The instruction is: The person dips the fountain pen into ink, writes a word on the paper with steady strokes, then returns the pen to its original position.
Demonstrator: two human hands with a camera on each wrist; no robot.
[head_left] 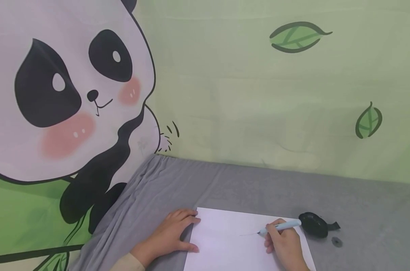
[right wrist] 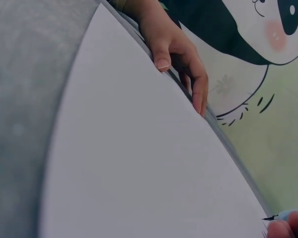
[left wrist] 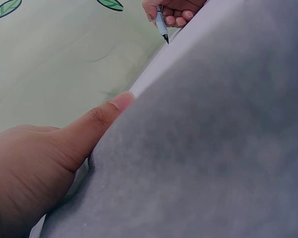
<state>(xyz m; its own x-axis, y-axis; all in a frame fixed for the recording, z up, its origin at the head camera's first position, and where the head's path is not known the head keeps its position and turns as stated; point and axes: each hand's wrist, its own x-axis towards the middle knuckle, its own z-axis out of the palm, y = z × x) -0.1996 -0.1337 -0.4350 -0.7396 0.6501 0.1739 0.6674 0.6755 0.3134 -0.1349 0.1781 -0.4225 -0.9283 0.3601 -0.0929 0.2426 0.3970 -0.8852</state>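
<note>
right hand (head_left: 286, 244): pinching pen (head_left: 287, 225), nib at end of faint line (head_left: 248, 235) | left hand (head_left: 169, 234): fingers spread, gripping nothing, on left edge of paper (head_left: 221, 248) | paper on grey cloth (head_left: 245, 188) | advice: pin edge, stroke lightly

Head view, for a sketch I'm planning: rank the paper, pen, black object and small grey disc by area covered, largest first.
1. Paper
2. Black object
3. Pen, long but thin and partly hidden by fingers
4. Small grey disc
</note>
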